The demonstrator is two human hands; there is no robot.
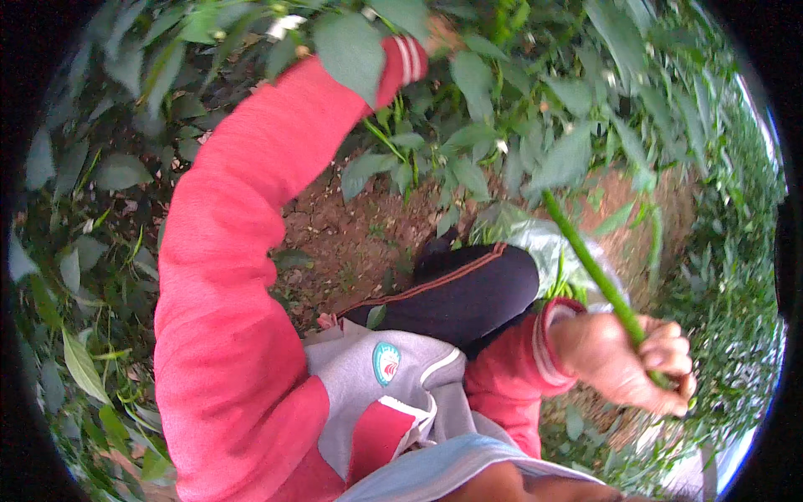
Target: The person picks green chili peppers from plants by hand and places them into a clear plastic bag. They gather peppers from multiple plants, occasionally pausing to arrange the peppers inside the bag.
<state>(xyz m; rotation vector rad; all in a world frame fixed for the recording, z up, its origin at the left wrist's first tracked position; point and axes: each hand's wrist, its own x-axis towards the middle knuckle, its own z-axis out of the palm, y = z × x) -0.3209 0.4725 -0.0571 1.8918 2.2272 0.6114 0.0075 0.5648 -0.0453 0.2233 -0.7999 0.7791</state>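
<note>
My right hand [633,361] is closed around a thick green plant stem [590,257]. The stem slants up and left until its upper end meets a broad leaf [564,160]. A small green tip shows at the edge of my fingers; what it belongs to is hidden. At the top, my left hand [444,37] reaches in among the leaves of a pepper plant [473,81]. It is blurred and mostly covered by foliage, so its fingers and anything in them cannot be made out. Below the plant, a clear plastic bag [527,235] holds slender green peppers [568,288].
Leafy plants with small white flowers [285,26] surround me on the left, top and right. Brown soil [351,219] with scattered debris lies between them. My bent leg in dark trousers [452,295] is beside the bag. A pale strip [740,461] borders the lower right.
</note>
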